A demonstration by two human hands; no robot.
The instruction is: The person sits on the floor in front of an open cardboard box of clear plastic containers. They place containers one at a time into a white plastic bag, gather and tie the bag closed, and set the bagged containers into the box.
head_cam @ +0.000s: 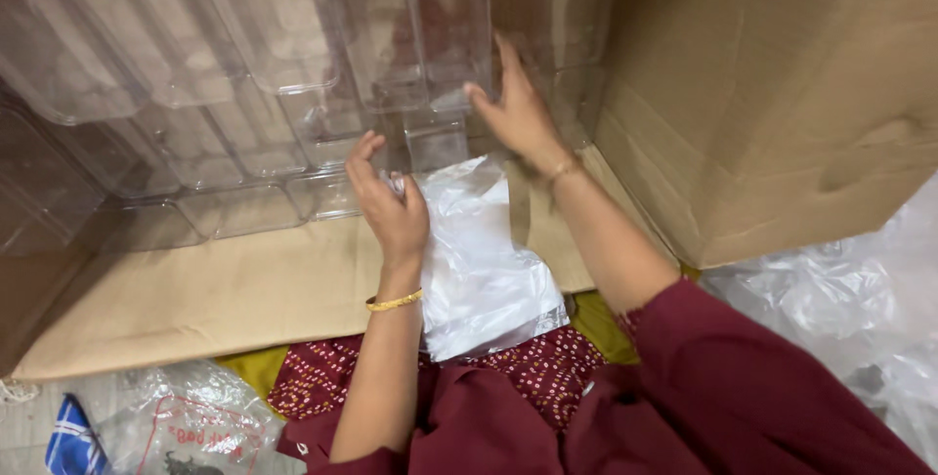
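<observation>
A large cardboard box [782, 94] lies on its side, opened toward me, filled with stacked clear plastic containers [244, 74]. My left hand [391, 203] grips the top edge of a white plastic bag [484, 260] that hangs over the box's lower flap [225, 294] onto my lap. My right hand [518, 108] reaches into the box with fingers spread, touching a clear container [451, 35] in the stack. Both wrists carry thin gold bangles.
Crumpled clear plastic sheeting [840, 299] lies at the right. Another clear bag with red print [195, 426] and a blue-and-white item [73, 441] sit at the lower left. My maroon sleeve and patterned clothing fill the bottom.
</observation>
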